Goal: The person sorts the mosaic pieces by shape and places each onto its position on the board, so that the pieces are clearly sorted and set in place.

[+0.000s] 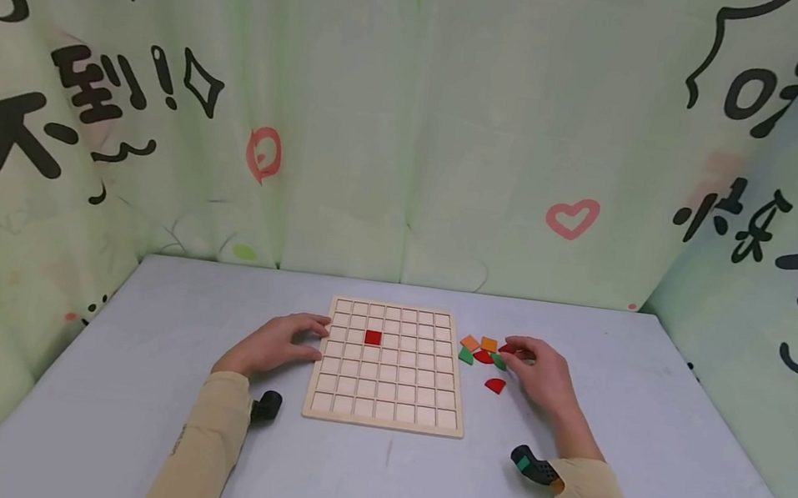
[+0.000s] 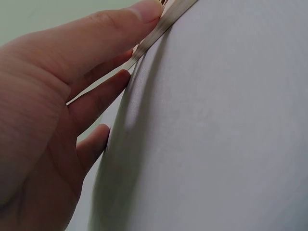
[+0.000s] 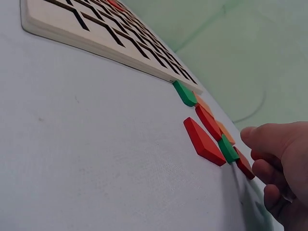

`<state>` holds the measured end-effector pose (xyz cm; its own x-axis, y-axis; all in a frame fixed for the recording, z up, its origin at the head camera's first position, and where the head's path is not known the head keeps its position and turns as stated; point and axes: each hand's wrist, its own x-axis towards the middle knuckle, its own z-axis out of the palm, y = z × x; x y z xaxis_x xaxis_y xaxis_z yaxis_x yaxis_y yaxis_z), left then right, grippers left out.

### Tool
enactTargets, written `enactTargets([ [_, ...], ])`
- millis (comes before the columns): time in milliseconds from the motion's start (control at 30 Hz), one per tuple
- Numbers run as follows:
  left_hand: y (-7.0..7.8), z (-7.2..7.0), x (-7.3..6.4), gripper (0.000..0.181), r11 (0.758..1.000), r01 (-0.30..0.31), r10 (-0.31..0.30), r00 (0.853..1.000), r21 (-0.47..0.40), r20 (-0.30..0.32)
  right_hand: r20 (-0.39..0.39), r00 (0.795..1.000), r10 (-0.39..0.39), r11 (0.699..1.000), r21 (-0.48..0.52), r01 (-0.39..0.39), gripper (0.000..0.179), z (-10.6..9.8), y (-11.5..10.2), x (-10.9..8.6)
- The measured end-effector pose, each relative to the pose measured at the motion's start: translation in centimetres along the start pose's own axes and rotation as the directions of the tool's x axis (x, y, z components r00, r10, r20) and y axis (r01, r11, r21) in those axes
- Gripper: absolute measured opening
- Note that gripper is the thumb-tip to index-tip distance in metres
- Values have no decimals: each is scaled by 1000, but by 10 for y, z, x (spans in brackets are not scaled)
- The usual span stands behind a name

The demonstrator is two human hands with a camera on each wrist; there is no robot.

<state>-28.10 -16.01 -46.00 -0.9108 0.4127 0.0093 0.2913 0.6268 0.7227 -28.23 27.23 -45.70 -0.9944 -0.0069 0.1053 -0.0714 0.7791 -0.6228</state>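
A pale wooden grid board (image 1: 383, 424) lies on the table with one red square piece (image 1: 373, 337) in a cell of an upper row. At the board's left edge, my left hand (image 1: 284, 339) rests with thumb and fingers spread along the side; the left wrist view shows the thumb (image 2: 130, 19) against that edge. My right hand (image 1: 537, 372) hovers over the right end of a loose group of pieces, its fingers loosely bent. Beneath its fingertips lie a red piece (image 3: 244, 163) and a green piece (image 3: 228, 149). No piece shows between thumb and fingers.
Beside the board's right edge lie orange pieces (image 1: 488, 344), another green piece (image 1: 466, 355) and a red curved piece (image 1: 483, 357). A red fan-shaped piece (image 1: 494, 385) sits nearer the front. Pale printed curtains (image 1: 424, 118) enclose the white table (image 1: 382, 491).
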Motion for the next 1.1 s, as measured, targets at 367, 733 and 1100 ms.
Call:
enactTargets([
  [367, 1, -1, -1, 37, 1000, -2, 2, 1000, 2, -2, -31, 999, -27, 1000, -11, 27, 38, 9, -1, 13],
  [733, -1, 1, 1, 37, 1000, 4, -4, 1000, 0, -3, 6, 994, -108, 993, -43, 108, 37, 10, 3, 19],
  [1100, -3, 1, 1, 37, 1000, -8, 8, 1000, 3, -7, 32, 994, -105, 992, -60, 107, 34, 9, 1, 24],
])
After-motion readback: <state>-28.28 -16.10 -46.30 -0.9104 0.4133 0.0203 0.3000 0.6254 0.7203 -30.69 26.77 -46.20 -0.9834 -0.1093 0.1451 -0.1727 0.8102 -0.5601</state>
